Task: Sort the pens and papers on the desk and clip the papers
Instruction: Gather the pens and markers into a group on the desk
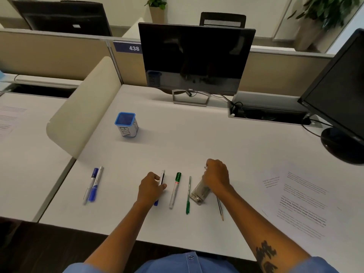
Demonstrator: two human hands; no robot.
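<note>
- The left hand (150, 187) curls round a black-and-white pen (162, 177) near the desk's (197, 138) front edge; the palm hides most of the barrel, and a blue tip shows below the wrist.
- The right hand (215, 175) is curled over the top of a clear pen case (200, 191); whether it grips the case or something small at its fingertips cannot be told.
- Between the hands lie a green-capped marker (175, 189) and a thin green pen (188, 196).
- A pencil (220, 208) pokes out from under the right forearm.
- Two blue markers (93, 185) lie toward the left edge.
- Printed papers (299, 201) lie toward the right edge, text too blurred to read.
- A blue-rimmed bin (126, 124) stands further back.
</note>
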